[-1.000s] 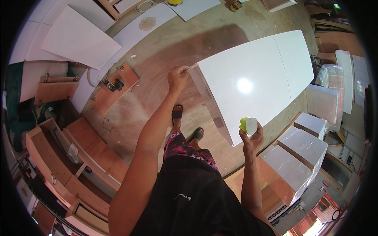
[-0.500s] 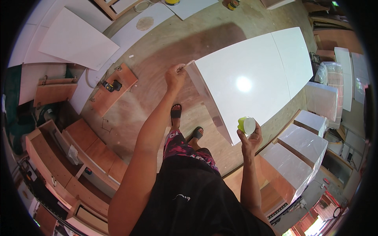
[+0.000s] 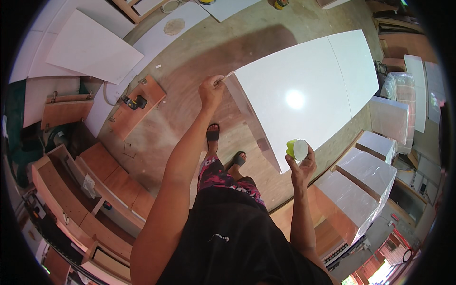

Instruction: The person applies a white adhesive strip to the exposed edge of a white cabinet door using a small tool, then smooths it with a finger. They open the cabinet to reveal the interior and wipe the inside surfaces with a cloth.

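Note:
A large white cabinet (image 3: 289, 71) with a glossy top stands in front of me, a thin seam crossing its far part. At its near left corner my left hand (image 3: 211, 90) is closed in a pinch on the end of a thin pale strip (image 3: 228, 75), mostly hidden by the fingers. My right hand (image 3: 303, 167) grips a small round yellow-green container (image 3: 300, 149) with a flat white face, held beside the cabinet's near right corner. Whether it is a tub or a roll I cannot tell.
On the left floor, a black-and-yellow power drill (image 3: 135, 102) rests on a wooden panel (image 3: 128, 118) with hinges. White boards (image 3: 95, 47) lie beyond it. Wooden carcasses (image 3: 80, 204) stand at lower left, wrapped white cabinets (image 3: 351, 190) at right. A yellow tin (image 3: 280, 4) is far off.
Both hands keep nearly the same place and grip. Only a slight shift of the view shows.

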Motion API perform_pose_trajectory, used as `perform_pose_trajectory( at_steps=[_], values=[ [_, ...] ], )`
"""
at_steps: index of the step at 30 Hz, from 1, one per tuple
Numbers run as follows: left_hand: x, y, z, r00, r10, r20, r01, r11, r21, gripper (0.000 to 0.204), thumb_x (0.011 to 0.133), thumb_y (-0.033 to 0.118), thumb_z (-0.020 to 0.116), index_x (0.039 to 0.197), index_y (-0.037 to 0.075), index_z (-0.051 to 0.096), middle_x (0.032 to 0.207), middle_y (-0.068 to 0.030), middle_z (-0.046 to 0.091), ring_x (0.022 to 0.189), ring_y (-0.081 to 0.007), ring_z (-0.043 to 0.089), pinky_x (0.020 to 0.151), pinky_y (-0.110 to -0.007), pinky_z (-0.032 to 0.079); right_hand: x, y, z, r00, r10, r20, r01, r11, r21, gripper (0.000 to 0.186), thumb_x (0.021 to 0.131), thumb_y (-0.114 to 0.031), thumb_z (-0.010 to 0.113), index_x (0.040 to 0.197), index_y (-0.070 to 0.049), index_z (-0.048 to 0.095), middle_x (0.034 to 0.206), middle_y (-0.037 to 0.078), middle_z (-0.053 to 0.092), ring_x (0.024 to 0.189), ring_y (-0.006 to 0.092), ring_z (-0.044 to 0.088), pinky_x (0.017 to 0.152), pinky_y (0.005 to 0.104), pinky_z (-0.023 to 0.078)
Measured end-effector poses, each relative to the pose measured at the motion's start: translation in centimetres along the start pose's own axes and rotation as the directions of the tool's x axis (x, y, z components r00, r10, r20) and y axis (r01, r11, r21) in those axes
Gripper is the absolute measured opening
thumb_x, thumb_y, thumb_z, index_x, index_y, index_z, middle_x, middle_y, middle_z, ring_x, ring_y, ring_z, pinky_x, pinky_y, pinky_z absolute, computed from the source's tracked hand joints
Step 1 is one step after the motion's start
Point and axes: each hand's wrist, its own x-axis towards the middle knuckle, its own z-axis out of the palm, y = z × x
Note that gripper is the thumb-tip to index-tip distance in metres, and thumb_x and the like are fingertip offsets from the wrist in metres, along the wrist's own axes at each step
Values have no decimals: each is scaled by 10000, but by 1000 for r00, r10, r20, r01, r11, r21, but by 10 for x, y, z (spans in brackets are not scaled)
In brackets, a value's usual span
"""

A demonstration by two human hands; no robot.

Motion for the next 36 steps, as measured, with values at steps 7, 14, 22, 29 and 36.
perform_pose_trajectory(
  at_steps=[7,14,22,29,36],
  values=[
    [-13,-11,1,998,-31,53,34,997,-67,186,794,83,734,971,49,779,930,-137,750,831,-261,743,764,-357,571,-1,2,-3,1000,10,-5,-10,1000,-6,702,736,-68,888,1349,45,564,1219,131,683,1159,218,627,1079,383,445],
    [-5,2,5,999,44,-16,-45,999,-24,160,815,106,752,962,50,778,895,-128,751,821,-253,746,749,-355,569,-1,0,-4,1000,-1,10,1,999,-32,697,741,-64,882,1353,39,564,1219,130,686,1156,218,632,1085,387,440],
    [-39,-3,5,991,18,134,-13,999,-38,146,817,72,766,950,12,774,881,-135,746,816,-225,733,745,-320,558,-4,8,-12,1000,-2,-5,2,1000,-17,709,733,-58,888,1356,39,562,1229,130,680,1164,217,625,1089,386,435],
    [-27,-12,13,999,0,33,0,1000,-4,174,804,89,767,959,9,774,895,-143,750,821,-218,733,745,-328,559,-5,13,-16,1000,11,0,-11,999,38,722,727,-70,892,1360,37,563,1227,130,677,1173,219,616,1100,388,421],
    [-73,6,6,984,94,149,-98,995,20,146,780,94,767,920,50,775,832,-123,734,744,-253,724,707,-353,561,-9,21,-27,1000,5,-5,-5,1000,7,721,728,-97,895,1358,32,569,1227,137,678,1174,224,617,1091,391,428]
  ],
)
